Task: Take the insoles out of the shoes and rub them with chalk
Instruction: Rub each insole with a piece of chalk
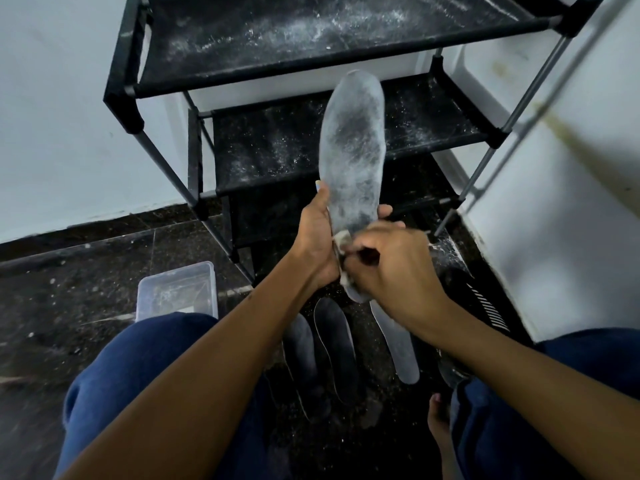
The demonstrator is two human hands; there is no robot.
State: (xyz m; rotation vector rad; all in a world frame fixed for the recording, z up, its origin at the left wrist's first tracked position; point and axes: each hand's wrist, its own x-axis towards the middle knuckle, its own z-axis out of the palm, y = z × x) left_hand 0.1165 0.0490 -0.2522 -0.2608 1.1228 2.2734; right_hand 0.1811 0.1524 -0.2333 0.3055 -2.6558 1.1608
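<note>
Floor: dark speckled stone floor [86, 271], dusted white, white walls around.
Rack: black shoe rack [277, 46] stands ahead of me, its fabric shelves powdered with white.
Held insole: whitened insole [351, 150] stands upright, toe up, in front of the rack.
Left hand: my left hand [317, 237] curls round its lower left edge, fingertips showing on the right side.
Right hand: my right hand [388, 265] pinches a white chalk piece [341, 239] against the insole's heel end.
Below: three more insoles [334, 344] lie on the floor between my knees.
Box: clear plastic box [176, 289] sits by my left knee.
</note>
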